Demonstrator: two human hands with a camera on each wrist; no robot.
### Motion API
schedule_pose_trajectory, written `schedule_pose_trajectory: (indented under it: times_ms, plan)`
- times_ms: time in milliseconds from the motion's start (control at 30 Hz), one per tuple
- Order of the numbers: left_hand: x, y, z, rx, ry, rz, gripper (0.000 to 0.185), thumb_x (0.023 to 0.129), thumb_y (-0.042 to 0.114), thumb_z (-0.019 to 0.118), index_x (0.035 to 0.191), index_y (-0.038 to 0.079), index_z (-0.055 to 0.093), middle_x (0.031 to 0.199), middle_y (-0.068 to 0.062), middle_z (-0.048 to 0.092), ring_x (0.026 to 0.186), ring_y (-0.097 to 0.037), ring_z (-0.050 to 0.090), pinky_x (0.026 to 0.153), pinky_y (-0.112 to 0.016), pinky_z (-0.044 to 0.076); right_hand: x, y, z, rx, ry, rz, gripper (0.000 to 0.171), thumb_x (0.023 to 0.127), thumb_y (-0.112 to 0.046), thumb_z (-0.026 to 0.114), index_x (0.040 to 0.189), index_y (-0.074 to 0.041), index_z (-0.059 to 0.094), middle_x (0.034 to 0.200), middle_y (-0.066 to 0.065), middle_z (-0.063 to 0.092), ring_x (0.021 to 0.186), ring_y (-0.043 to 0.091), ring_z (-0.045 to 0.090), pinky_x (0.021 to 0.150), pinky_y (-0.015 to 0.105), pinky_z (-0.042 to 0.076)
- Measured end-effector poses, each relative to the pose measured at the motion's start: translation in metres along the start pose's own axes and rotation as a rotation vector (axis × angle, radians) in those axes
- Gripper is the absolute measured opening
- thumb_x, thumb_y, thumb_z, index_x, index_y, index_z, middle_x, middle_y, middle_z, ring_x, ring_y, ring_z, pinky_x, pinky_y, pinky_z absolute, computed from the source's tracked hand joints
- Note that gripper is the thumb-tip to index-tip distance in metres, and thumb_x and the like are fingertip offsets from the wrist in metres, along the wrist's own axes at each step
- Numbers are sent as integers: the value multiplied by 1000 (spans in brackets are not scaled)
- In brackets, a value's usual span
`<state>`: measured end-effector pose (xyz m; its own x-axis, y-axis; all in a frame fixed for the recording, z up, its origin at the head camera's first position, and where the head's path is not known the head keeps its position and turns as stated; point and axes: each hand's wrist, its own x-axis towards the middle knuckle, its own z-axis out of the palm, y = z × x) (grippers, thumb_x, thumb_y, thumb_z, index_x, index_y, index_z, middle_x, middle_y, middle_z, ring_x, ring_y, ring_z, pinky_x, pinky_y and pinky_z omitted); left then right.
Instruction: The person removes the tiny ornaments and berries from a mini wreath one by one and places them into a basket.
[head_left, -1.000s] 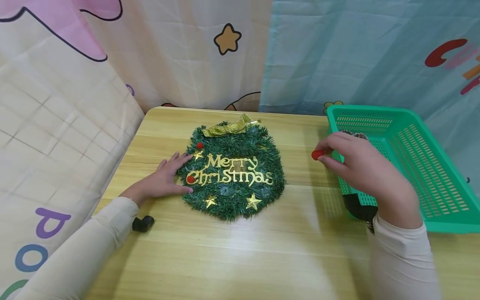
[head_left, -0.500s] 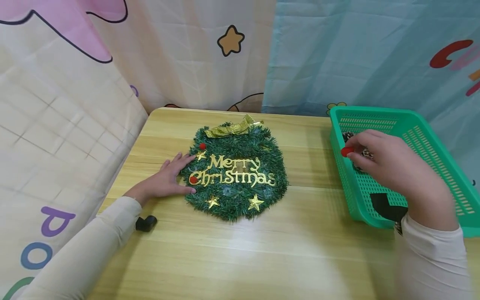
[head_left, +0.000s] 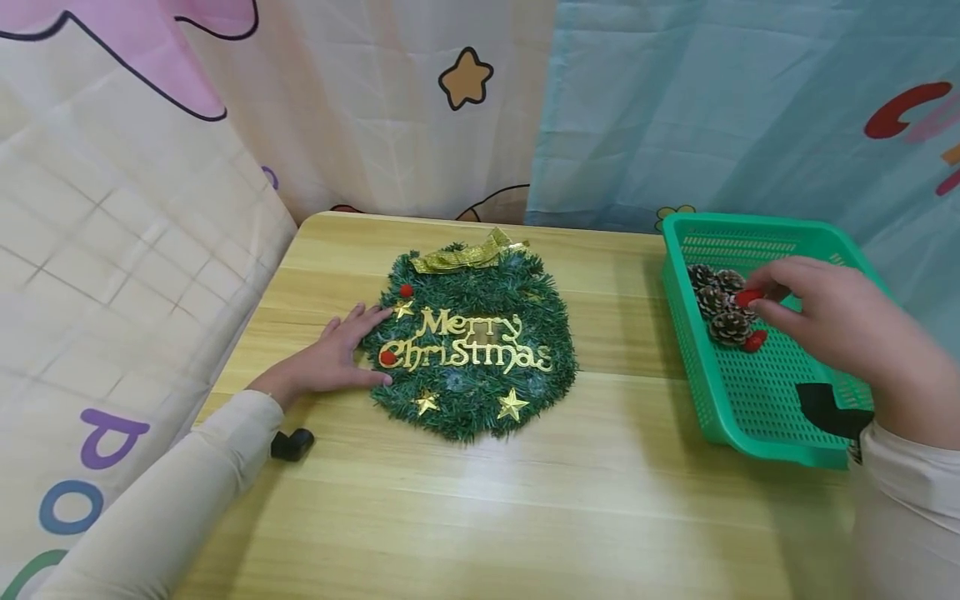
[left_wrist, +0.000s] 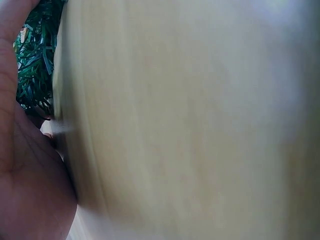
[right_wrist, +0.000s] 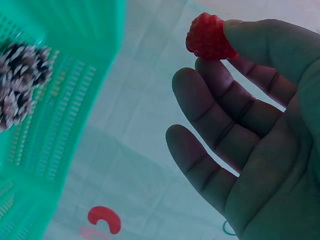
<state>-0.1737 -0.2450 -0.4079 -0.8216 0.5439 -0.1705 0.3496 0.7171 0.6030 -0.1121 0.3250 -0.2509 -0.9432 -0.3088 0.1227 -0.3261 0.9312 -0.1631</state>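
My right hand (head_left: 832,321) pinches a red raspberry (right_wrist: 210,37) between thumb and fingertips, over the green basket (head_left: 684,333). Inside the basket, pine cones (head_left: 729,327) sit close under that hand, with another red berry (head_left: 755,340) beside them. My left hand (head_left: 330,354) lies with fingers spread at the left edge of a green wreath (head_left: 465,408). Gold "Merry Christmas" lettering (head_left: 472,354) crosses the wreath, which also bears gold stars (head_left: 512,405), a gold ribbon (head_left: 461,258) and two red berries (head_left: 406,290) on its left side.
The wooden table (head_left: 480,517) has its back edge against printed curtains (head_left: 637,108). A small black object (head_left: 292,445) shows beside the left wrist, and a black piece (head_left: 828,411) at the right wrist overlaps the basket.
My right hand has moved right with the raspberry, from the basket's left side to over its inside, bringing the pine cones and the other berry into view. The left hand has stayed on the wreath.
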Motion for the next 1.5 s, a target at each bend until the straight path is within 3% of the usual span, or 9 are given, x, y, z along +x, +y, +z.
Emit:
schedule_pose_trajectory:
  times_ms: [167, 533, 900, 1233, 1500]
  plan:
    - [1, 1, -1, -1, -1, 5, 110, 80, 55, 78, 161, 24, 12, 166, -10, 4, 150, -32, -10, 115, -59, -10, 0, 17, 1, -29, -13, -19, 10, 90, -1, 70, 98, -5, 69, 90, 3, 67, 84, 25, 59, 65, 39, 45]
    - [2, 1, 0, -3, -4, 2, 110, 79, 55, 78, 161, 24, 11, 166, -10, 3, 150, -32, -10, 115, -59, -10, 4, 51, 14, -1, -170, 32, 7, 95, -3, 63, 102, -3, 66, 89, 4, 66, 75, 20, 57, 58, 35, 43]
    - [4, 0, 1, 1, -8, 3, 110, 80, 55, 78, 161, 25, 12, 166, -11, 4, 150, -32, -10, 115, -59, -10, 2, 84, 30, 58, -321, 111, 9, 98, -5, 58, 104, 2, 62, 93, 9, 68, 76, 21, 57, 61, 37, 44]
    - [2, -1, 1, -5, -1, 13, 108, 80, 54, 78, 161, 25, 12, 166, -9, 5, 151, -32, -9, 115, -58, -10, -3, 107, 37, 102, -361, 130, 12, 100, -7, 57, 106, 1, 63, 101, 12, 68, 89, 28, 61, 67, 42, 48]
    - [2, -3, 1, -7, -7, 2, 109, 80, 54, 78, 161, 25, 11, 166, -10, 4, 150, -32, -10, 115, -59, -10, -1, 119, 44, 126, -420, 137, 12, 99, -4, 57, 106, 4, 62, 97, 9, 65, 83, 22, 56, 65, 39, 46]
